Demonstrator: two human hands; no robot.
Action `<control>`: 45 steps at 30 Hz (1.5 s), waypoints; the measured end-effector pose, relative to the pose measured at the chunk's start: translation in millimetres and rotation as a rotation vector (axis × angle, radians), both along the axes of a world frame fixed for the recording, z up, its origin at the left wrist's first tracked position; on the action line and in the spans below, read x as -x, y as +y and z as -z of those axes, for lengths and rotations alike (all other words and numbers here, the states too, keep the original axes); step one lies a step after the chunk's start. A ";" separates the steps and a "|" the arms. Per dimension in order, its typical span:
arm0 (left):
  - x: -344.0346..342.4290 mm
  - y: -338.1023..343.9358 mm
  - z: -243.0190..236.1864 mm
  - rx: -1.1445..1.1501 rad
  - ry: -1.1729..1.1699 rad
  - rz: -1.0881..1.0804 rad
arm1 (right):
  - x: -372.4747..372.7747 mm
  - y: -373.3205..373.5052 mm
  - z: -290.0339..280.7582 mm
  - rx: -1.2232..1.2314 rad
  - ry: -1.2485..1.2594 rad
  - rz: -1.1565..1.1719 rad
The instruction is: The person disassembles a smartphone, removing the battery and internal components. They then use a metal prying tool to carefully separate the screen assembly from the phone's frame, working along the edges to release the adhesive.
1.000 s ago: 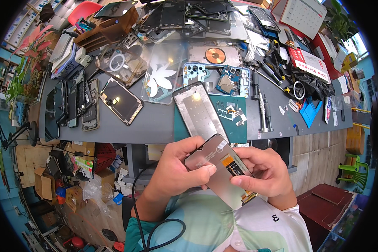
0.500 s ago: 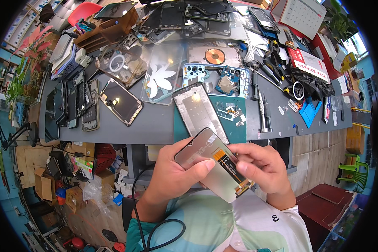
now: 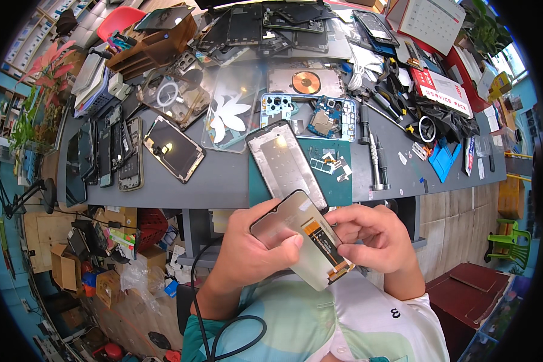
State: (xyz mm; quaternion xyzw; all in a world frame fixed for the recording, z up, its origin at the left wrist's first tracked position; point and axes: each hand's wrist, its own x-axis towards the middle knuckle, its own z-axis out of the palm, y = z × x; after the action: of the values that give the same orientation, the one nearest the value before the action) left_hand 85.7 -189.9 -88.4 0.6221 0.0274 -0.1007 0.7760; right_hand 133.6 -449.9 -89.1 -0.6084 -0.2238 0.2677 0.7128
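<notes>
A phone screen panel (image 3: 295,232), its grey back turned up, is tilted in front of my chest. My left hand (image 3: 253,247) grips its left side, the thumb lying across the back. At the right edge my right hand (image 3: 377,238) pinches the panel with thumb and forefinger, beside the orange and black flex cable (image 3: 324,247). Just beyond, a metal phone frame (image 3: 280,160) lies slanted, partly on a green mat (image 3: 338,187); the panel's top covers part of the frame's lower end. Small metal pieces (image 3: 332,166) are scattered on the mat.
Behind the mat lies an opened phone with a blue circuit board (image 3: 329,117). Screwdrivers (image 3: 377,163) and a blue plastic holder (image 3: 445,161) are to the right. A dark screen (image 3: 174,149) and several phone frames (image 3: 130,154) sit at the left. A black cable (image 3: 194,283) hangs beside my left arm.
The panel has turned slightly in my hands, its upper end dropping a little nearer to me. My right thumb has shifted slightly along its edge. Both hands stay on it.
</notes>
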 end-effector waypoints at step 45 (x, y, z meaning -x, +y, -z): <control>3.0 -23.9 12.6 0.138 -0.168 -0.170 | 17.0 25.6 -15.9 0.300 -0.451 0.116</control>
State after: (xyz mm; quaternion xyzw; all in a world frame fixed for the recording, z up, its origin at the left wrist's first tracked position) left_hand 82.6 -213.9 -101.0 0.5689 0.0082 0.0163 0.8222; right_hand 116.7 -424.3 -73.1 -0.7633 -0.2993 0.1145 0.5610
